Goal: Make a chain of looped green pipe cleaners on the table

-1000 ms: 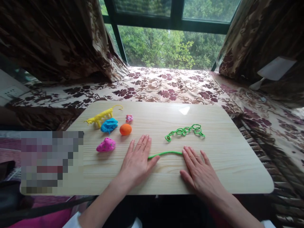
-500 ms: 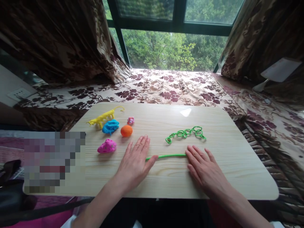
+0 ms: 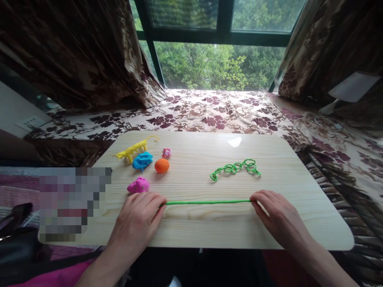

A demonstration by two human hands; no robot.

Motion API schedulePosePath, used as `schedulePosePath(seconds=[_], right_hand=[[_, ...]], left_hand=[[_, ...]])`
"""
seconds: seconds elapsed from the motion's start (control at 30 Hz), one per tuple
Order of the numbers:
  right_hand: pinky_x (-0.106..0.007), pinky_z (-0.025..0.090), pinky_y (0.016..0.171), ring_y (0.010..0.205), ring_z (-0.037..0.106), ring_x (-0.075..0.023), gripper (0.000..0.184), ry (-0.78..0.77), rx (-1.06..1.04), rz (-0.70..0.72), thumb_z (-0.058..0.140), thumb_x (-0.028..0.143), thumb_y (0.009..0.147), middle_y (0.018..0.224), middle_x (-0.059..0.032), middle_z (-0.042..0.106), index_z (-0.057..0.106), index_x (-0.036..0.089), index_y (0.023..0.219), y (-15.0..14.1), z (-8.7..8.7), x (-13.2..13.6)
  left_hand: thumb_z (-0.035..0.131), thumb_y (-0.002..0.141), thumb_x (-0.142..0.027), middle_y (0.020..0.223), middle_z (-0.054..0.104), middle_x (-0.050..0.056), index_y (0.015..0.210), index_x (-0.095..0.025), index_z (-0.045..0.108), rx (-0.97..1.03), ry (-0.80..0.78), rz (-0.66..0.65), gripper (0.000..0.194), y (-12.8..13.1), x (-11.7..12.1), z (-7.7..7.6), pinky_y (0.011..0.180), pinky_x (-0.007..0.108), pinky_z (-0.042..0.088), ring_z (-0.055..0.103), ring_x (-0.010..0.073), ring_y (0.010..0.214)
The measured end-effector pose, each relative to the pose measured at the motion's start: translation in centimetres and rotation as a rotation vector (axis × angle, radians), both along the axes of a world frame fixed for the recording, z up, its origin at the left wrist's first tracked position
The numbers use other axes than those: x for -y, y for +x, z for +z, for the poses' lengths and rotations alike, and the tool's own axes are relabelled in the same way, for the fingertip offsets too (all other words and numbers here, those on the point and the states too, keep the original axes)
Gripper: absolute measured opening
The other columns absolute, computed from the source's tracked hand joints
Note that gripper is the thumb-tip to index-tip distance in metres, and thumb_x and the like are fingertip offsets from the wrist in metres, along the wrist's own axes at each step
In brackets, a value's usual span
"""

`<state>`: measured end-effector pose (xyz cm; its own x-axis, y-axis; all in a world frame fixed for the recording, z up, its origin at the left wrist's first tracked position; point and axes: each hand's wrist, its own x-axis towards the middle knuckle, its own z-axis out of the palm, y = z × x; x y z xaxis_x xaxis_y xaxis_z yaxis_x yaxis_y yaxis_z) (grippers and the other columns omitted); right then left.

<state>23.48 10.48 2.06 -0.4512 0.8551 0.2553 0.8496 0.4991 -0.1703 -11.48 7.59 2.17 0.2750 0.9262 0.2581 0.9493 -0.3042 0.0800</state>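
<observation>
Green strand (image 3: 208,202) pinched by left fingers (image 3: 156,198) and right fingers (image 3: 261,195), ends hidden; pixelation (image 3: 67,207) obscures left of table (image 3: 299,223).

Between the left hand (image 3: 137,215) and the right hand (image 3: 278,211), the strand (image 3: 206,202) was green, like the chain (image 3: 229,168) beyond. Past the left grip, the lump (image 3: 138,185) was magenta, perhaps flecked green, the ball (image 3: 162,165) orange and the animal (image 3: 133,150) yellow. Under both grips, the table (image 3: 209,231) showed pale wood grain; beyond, the cream cloth (image 3: 215,107) bore maroon flowers.
</observation>
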Motion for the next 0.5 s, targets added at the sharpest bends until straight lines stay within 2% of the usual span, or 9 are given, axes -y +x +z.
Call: schedulePosePath(seconds=[0.1,0.17,0.27,0.33,0.4,0.5], right_hand=[[-0.030,0.042,0.074,0.083,0.055,-0.0182,0.020,-0.025,-0.037,0.005,0.040,0.025,0.089,0.088,-0.0053,0.060,0.059,0.022,0.090,0.4,-0.2,1.3],[-0.031,0.043,0.075,0.085,0.055,-0.0184,0.021,-0.053,-0.044,0.013,0.039,0.024,0.089,0.090,-0.0055,0.060,0.060,0.022,0.094,0.5,-0.6,1.9],[-0.033,0.043,0.080,0.091,0.053,-0.0201,0.025,-0.056,-0.052,-0.007,0.039,0.025,0.089,0.098,-0.0071,0.059,0.057,0.021,0.107,0.5,-1.1,2.2],[-0.035,0.042,0.082,0.096,0.052,-0.0216,0.030,-0.036,-0.045,-0.026,0.038,0.026,0.089,0.104,-0.0087,0.058,0.052,0.019,0.115,0.7,-1.4,2.2],[-0.037,0.042,0.083,0.098,0.051,-0.0224,0.034,-0.026,-0.024,-0.034,0.037,0.027,0.090,0.109,-0.0096,0.056,0.049,0.018,0.120,0.9,-1.6,2.2],[-0.039,0.041,0.086,0.101,0.049,-0.0233,0.035,-0.049,0.014,-0.036,0.037,0.027,0.090,0.114,-0.0104,0.053,0.048,0.018,0.122,1.3,-1.8,2.6]], left_hand=[[0.046,0.081,-0.029,0.089,0.063,0.003,0.090,-0.024,0.061,-0.019,-0.010,-0.022,0.018,-1.1,0.4,-0.3,0.079,0.037,0.041,0.056,0.0202,0.087],[0.046,0.082,-0.030,0.097,0.063,0.005,0.097,-0.023,0.061,-0.038,-0.027,-0.027,0.022,-0.7,0.6,-0.1,0.083,0.039,0.041,0.055,0.0215,0.093],[0.041,0.084,-0.031,0.121,0.054,0.009,0.114,-0.017,0.053,-0.033,0.024,-0.020,0.035,2.8,0.6,0.6,0.098,0.044,0.032,0.047,0.0241,0.112],[0.036,0.087,-0.033,0.135,0.042,0.008,0.129,-0.016,0.039,-0.039,-0.015,-0.123,0.045,6.2,0.6,0.8,0.104,0.043,0.024,0.035,0.0225,0.124],[0.033,0.087,-0.043,0.141,0.033,0.008,0.135,-0.016,0.030,-0.057,-0.074,-0.240,0.055,9.2,0.8,0.2,0.106,0.042,0.020,0.028,0.0232,0.129],[0.031,0.083,-0.055,0.144,0.026,0.010,0.138,-0.015,0.021,-0.063,-0.119,-0.253,0.069,11.2,1.6,-1.5,0.107,0.043,0.015,0.021,0.0243,0.132]])
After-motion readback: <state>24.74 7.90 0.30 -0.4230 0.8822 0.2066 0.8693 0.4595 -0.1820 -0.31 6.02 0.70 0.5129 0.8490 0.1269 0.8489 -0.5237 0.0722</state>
